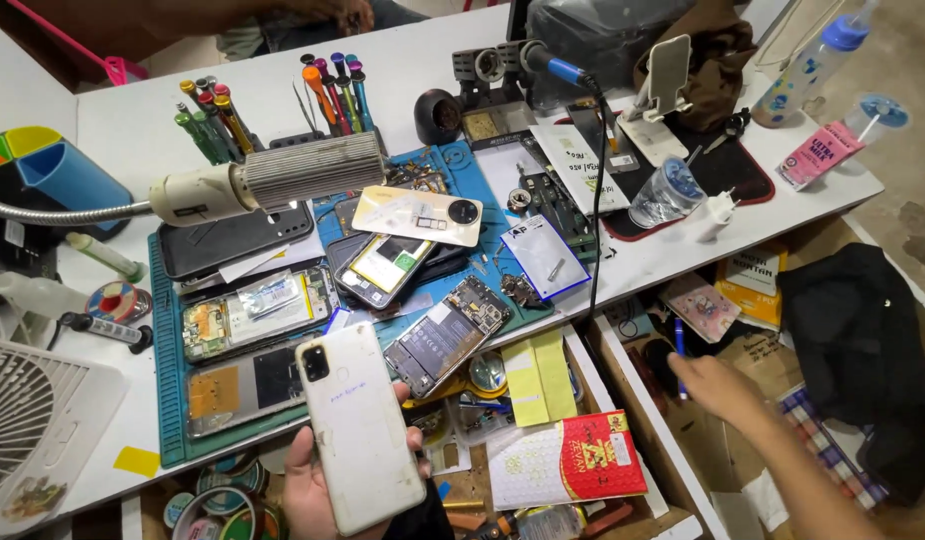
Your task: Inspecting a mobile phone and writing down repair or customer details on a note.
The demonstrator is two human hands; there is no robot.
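Left hand: left hand (317, 490) at the bottom edge, fingers wrapped round a white phone (358, 426), gripping it from below
White phone: held back side up, camera block at its upper left corner, handwriting on the shell; it hangs just over the front edge of the blue mat (168, 400)
Right hand: right hand (720, 385) reaching into the open drawer (637, 400) on the right, pinching a blue pen (679, 355) that stands nearly upright
Blue mat: lies on the white table (132, 120); carries several opened phones, among them a bare phone board (447, 335) just right of the held phone and a cream phone back (417, 215) further up
Lamp: grey ribbed lamp head (307, 170) on a bendy neck, hanging over the mat's upper left
Screwdrivers: two racks of coloured screwdrivers (332, 85) standing behind the mat
Yellow notes: yellow sticky notes (539, 375) in the middle drawer, near the held phone
Red packet: red and white packet (572, 460) lying below the notes
Bottle: clear bottle with blue cap (810, 65) at the table's far right corner
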